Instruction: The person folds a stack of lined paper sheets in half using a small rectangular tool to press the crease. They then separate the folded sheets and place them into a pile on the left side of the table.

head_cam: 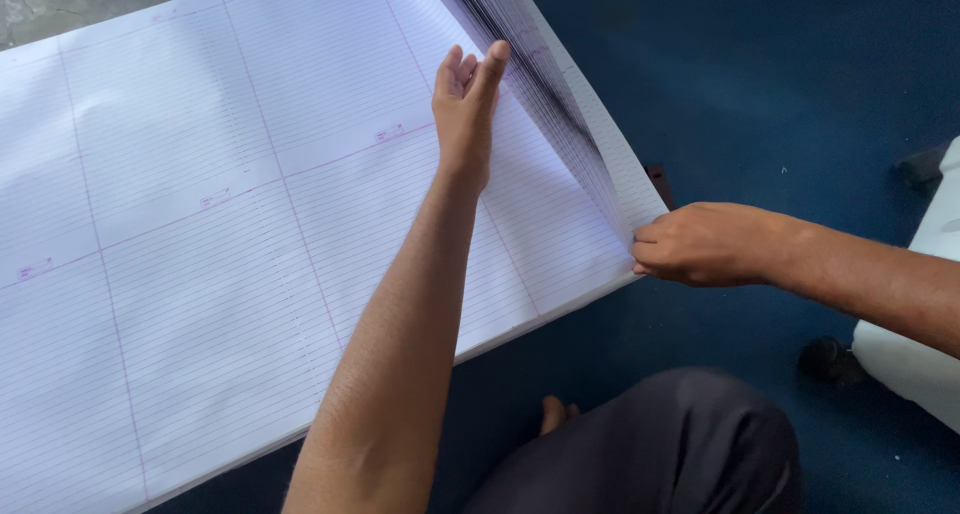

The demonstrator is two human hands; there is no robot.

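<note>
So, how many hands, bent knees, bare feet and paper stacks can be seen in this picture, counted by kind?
Hands: 2, the left hand flat on the paper stack and the right hand gripping its fanned corner.
Paper stacks: 1
Bent knees: 1, the knee
Bare feet: 1, the foot
Total: 5

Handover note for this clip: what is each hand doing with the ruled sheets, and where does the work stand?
Left hand: flat, fingers out, pressed against the fanned sheets on top of the stack.
Right hand: pinching the lifted sheets at the stack's near right corner.
Stack lies on the blue floor; the person's knee is just below it.
Done: a batch of sheets is lifted and fanned. Left: the flat stack underneath; how much has been gone through cannot be told.
</note>
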